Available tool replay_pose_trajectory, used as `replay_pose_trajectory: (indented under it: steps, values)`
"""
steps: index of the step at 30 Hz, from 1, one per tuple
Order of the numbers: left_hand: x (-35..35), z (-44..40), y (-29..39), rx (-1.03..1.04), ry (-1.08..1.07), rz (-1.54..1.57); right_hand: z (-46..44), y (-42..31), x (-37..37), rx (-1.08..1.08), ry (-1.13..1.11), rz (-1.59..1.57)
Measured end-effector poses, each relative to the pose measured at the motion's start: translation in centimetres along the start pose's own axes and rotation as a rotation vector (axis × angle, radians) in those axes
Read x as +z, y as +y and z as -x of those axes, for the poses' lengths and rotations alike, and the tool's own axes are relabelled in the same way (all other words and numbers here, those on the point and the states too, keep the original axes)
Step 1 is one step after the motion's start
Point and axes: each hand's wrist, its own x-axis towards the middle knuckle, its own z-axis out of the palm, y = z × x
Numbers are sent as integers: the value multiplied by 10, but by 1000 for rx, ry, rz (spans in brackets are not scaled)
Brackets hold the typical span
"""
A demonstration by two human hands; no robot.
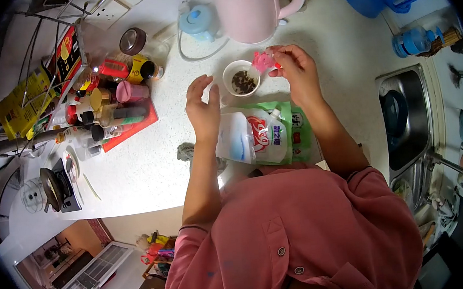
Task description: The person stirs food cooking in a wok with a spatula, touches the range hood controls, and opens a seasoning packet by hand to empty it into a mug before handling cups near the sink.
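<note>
A white cup (229, 78) with dark, leaf-like bits in its bottom stands on the counter between my hands. My right hand (295, 70) pinches a small pink packet (263, 62) close to the cup's right rim. What the packet contains cannot be made out. To the left of the cup, my left hand (204, 105) is held open and curved, thumb apart from the fingers, with nothing in it. Below the cup lie a white-and-green spouted pouch (266, 136) and a green bag (300, 135), partly overlapping.
Behind the cup stand a pink electric kettle (247, 11) and a small blue pot-shaped item (197, 22) with a cord. Several bottles and jars crowd a red tray (152, 115) at left. A grey cloth (186, 151) lies near my left forearm. The steel sink (425, 122) is at right.
</note>
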Motion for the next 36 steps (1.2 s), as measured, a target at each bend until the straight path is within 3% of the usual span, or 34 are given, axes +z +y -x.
replay_pose_trajectory:
  steps: [3,6,10,15,18,22,28,31,34,36]
  values:
    - [-13,18,28,-149,-149,197,15,-1,-2,10,-111,177]
    - [-20,35,66,142,-223,156,38,5,-3,7,-284,354]
    - [-21,44,68,372,-369,-104,60,13,0,10,-411,530]
    - [-24,49,63,450,-367,-240,65,6,3,-48,-471,649]
    - [-25,53,58,444,-371,-245,65,7,4,-258,-435,759]
    - [-26,55,60,428,-350,-264,68,0,4,-250,-455,845]
    - [-25,59,63,-66,-216,45,73,2,-2,-284,-416,862]
    - [-21,62,55,-586,-216,362,70,5,-7,-238,-407,824]
    - [-15,61,55,-863,-137,740,69,6,-7,-231,-365,789]
    - [-13,62,54,-829,-137,749,68,5,-5,-236,-349,788]
